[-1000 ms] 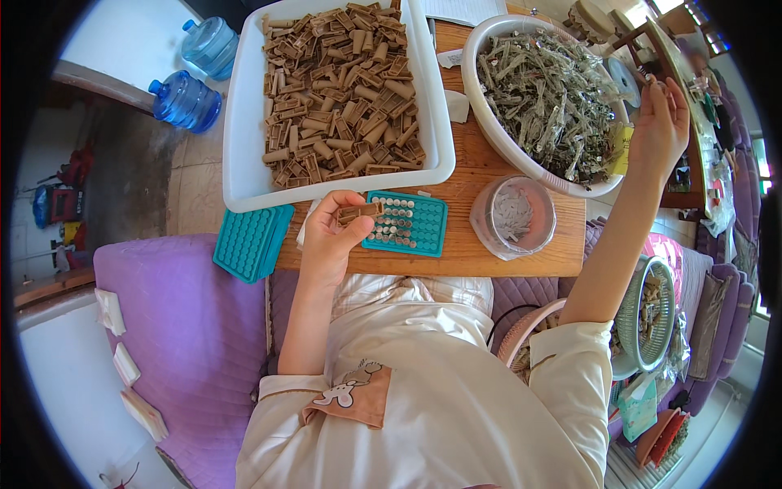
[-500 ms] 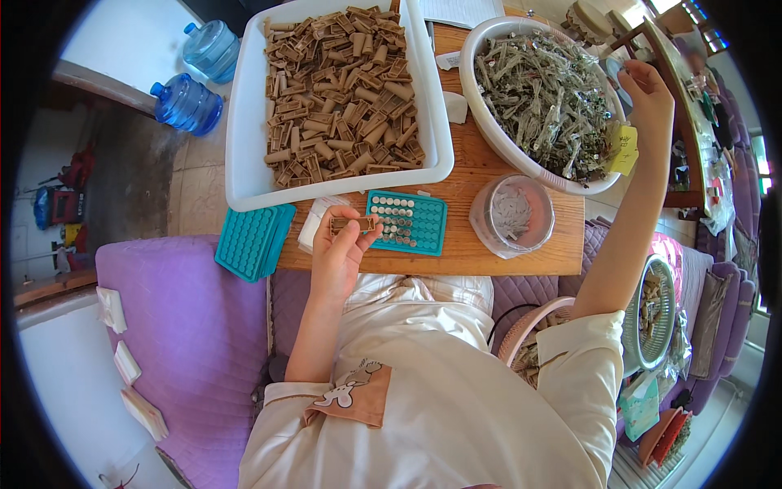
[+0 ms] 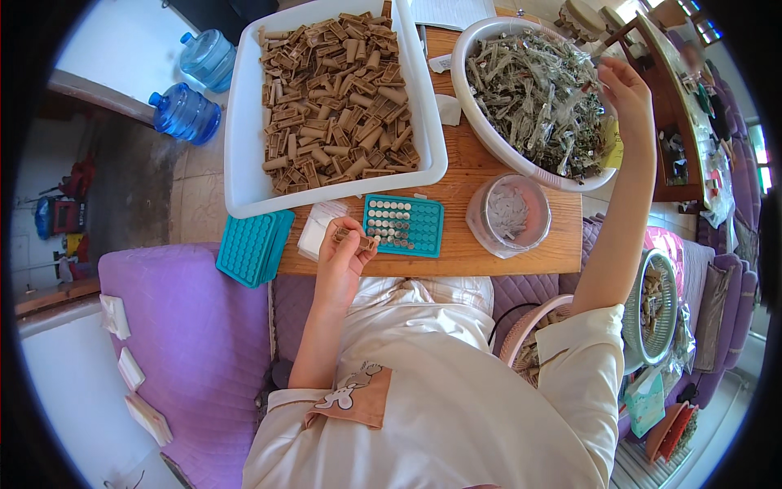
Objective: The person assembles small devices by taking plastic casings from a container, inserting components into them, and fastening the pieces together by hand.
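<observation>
Left hand (image 3: 339, 259): grip pinched on 1 brown part (image 3: 364, 243), beside teal tray (image 3: 425, 236); a slip could knock silver discs (image 3: 390, 214) loose. Right hand (image 3: 630, 91) at white bowl (image 3: 461, 72): can't tell grip's contents; tangled clear strips (image 3: 529, 106) could snag, spill.

On my left I have a purple padded seat (image 3: 187, 326), pale tiled floor (image 3: 194, 191) beyond; a bright window (image 3: 759, 147) lies far right.
</observation>
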{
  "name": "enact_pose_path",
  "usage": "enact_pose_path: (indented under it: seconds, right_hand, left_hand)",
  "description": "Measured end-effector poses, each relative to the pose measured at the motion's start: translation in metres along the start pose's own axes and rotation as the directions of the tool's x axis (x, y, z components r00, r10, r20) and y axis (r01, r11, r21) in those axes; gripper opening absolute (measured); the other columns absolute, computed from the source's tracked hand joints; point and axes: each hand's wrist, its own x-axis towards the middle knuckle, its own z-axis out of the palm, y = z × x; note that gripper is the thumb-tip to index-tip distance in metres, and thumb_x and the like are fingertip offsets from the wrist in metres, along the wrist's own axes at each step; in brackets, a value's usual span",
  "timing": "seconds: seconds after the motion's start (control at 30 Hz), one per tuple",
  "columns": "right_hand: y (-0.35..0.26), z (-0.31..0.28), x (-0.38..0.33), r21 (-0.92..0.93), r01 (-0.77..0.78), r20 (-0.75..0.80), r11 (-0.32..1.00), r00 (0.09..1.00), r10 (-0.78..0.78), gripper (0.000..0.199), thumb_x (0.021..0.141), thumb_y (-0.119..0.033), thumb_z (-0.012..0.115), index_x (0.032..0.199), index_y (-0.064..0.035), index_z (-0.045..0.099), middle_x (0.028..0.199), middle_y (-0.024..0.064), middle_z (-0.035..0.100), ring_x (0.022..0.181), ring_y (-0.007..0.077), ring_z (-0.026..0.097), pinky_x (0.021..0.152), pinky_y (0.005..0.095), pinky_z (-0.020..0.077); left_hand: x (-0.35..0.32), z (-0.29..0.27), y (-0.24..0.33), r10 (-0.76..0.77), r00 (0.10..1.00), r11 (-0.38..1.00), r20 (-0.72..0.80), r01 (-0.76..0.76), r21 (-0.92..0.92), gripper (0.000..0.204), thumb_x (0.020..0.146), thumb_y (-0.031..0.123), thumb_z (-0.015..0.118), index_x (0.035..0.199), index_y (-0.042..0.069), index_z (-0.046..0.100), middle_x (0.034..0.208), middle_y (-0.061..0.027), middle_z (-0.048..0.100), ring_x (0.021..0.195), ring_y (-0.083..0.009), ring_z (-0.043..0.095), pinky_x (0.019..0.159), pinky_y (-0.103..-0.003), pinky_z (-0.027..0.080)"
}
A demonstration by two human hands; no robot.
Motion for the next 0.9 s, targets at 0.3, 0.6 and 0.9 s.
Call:
enact_pose_path:
  seconds: [0.3, 0.6, 0.9]
  right_hand:
    - [-0.001, 0.017, -0.015, 0.21, -0.054, 0.304, 0.976, 0.953, -0.013, 0.028, 0.081, -0.014, 0.056, 0.107, -0.0044, 0.052, 0.096, 0.0003, 0.057, 0.083, 0.0079, 0.054, 0.074, 0.0194, 0.0415]
    - [0.053, -0.022, -0.024, -0.778, 0.125, 0.174, 0.615, 0.984, 0.02, 0.02, 0.069, -0.017, 0.061, 0.086, -0.0051, 0.06, 0.069, 0.0088, 0.058, 0.066, 0.0171, 0.056, 0.059, 0.0301, 0.042]
    - [0.043, -0.023, -0.029, -0.396, 0.016, 0.028, 0.918, 1.0, -0.005, 0.01, 0.073, -0.012, 0.059, 0.079, -0.0035, 0.061, 0.067, 0.0005, 0.056, 0.058, 0.011, 0.05, 0.053, 0.0243, 0.0391]
  left_hand:
    - [-0.003, -0.004, -0.004, -0.06, 0.996, 0.997, -0.058, 0.063, 0.048, 0.011, 0.083, 0.015, 0.05, 0.092, 0.011, 0.045, 0.085, 0.0009, 0.048, 0.074, -0.0088, 0.05, 0.067, -0.025, 0.045]
    - [-0.002, -0.01, -0.011, -0.096, 0.993, 0.993, -0.069, 0.101, 0.068, 0.013, 0.081, 0.015, 0.051, 0.092, 0.011, 0.046, 0.085, 0.0007, 0.048, 0.074, -0.0085, 0.049, 0.067, -0.025, 0.044]
    - [-0.003, -0.009, -0.011, -0.101, 0.992, 0.992, -0.078, 0.107, 0.074, 0.014, 0.081, 0.015, 0.051, 0.093, 0.011, 0.046, 0.085, 0.0006, 0.048, 0.075, -0.0084, 0.049, 0.068, -0.025, 0.043]
